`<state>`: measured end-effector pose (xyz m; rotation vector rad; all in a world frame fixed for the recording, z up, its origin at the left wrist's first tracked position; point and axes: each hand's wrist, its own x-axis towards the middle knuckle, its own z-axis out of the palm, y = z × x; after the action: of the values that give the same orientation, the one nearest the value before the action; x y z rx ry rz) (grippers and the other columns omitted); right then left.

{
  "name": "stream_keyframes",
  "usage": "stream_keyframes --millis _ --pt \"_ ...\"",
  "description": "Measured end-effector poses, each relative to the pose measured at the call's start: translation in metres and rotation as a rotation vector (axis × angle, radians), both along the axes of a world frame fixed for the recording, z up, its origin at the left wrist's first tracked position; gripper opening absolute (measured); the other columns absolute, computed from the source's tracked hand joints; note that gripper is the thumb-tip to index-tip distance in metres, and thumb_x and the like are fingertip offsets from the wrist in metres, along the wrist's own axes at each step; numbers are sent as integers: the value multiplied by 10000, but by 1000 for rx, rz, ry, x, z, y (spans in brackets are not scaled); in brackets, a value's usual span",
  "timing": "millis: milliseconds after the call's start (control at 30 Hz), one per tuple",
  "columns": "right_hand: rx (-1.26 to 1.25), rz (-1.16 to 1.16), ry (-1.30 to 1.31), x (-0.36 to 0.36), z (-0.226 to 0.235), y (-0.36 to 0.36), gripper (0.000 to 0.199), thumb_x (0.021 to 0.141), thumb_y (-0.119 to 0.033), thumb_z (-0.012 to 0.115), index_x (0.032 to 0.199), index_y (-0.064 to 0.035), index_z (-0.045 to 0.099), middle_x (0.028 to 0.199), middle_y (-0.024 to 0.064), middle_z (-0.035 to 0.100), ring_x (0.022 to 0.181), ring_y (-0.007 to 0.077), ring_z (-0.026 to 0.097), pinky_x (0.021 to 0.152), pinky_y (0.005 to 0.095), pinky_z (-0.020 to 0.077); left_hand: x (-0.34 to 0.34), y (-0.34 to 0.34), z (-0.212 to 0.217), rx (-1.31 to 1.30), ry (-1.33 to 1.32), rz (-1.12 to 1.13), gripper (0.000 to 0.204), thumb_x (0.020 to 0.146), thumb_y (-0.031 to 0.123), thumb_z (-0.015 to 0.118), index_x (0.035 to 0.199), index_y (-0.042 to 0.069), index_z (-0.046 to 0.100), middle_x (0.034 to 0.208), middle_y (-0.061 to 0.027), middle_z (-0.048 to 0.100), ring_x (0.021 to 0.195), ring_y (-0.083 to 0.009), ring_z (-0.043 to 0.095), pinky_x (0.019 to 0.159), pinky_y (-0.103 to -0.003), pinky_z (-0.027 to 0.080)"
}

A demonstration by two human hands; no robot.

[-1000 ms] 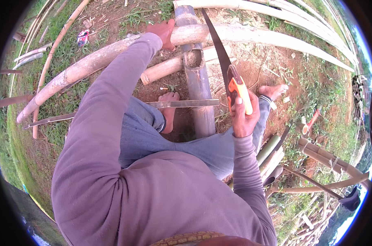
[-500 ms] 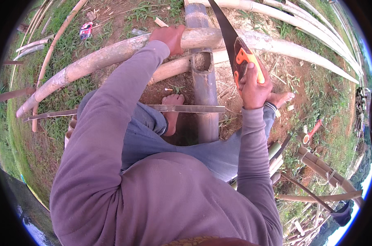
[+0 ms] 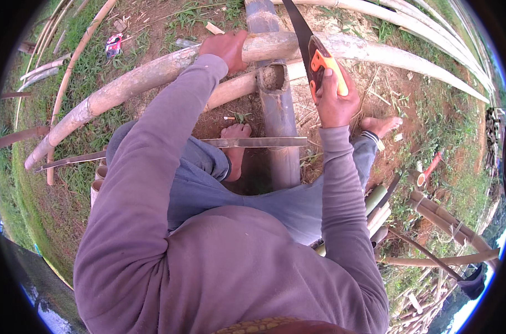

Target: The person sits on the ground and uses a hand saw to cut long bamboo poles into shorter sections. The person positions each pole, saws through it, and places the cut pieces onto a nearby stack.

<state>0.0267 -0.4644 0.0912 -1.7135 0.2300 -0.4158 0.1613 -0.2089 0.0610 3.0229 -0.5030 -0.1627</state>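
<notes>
A thick pale bamboo pole (image 3: pixel 136 73) lies crosswise in front of me, over a darker grey bamboo log (image 3: pixel 279 119). My left hand (image 3: pixel 224 49) is closed over the pole, just left of where it crosses the log. In my right hand (image 3: pixel 337 101) is a handsaw (image 3: pixel 323 62) with an orange and dark handle. Its dark blade points away from me and lies across the pole, right of the log; whether the teeth are in a cut I cannot tell. Below the pole, a hollow opening shows in the log, beside a second bamboo length (image 3: pixel 233 92).
A split bamboo strip (image 3: pixel 253 142) runs crosswise near my knees. My bare feet stand either side of the log. A red-handled tool (image 3: pixel 431 167) and bamboo pieces (image 3: pixel 448 220) lie at the right. Long poles (image 3: pixel 409 30) stretch along the far right; a red-white packet (image 3: pixel 113 45) lies far left.
My right hand and the saw have moved a little forward and to the left. My left hand keeps its grip on the pole. The whole view has shifted slightly.
</notes>
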Motion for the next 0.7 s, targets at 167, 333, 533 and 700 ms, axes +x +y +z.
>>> stream_keyframes --millis 167,333,533,700 --pt "-42 12 3 -78 -3 -6 425 1068 -142 687 1417 91 621 1280 161 710 1098 187 699 878 300 603 9 13 21 10 124 28 716 806 401 901 1370 105 572 1247 -194 744 1111 -394 752 980 -516 606" --pt "-3 50 28 -170 -5 -31 490 1087 -188 652 1450 129 565 1399 229 676 1210 273 713 956 328 614 10 15 4 0 156 39 776 789 402 887 1429 121 550 1197 -202 761 1069 -420 752 936 -521 612" --pt "49 25 11 22 12 -1 356 1053 -127 723 1354 61 686 1111 106 751 901 108 687 768 265 577 17 2 16 19 101 58 747 788 415 896 1387 114 566 1119 -194 777 1062 -383 766 930 -511 616" --pt "-121 21 13 -109 2 -17 420 1061 -138 691 1400 103 628 1288 182 721 1119 187 711 879 298 606 10 19 11 -13 134 29 690 802 427 902 1322 100 588 1060 -173 786 1062 -382 771 940 -515 619"
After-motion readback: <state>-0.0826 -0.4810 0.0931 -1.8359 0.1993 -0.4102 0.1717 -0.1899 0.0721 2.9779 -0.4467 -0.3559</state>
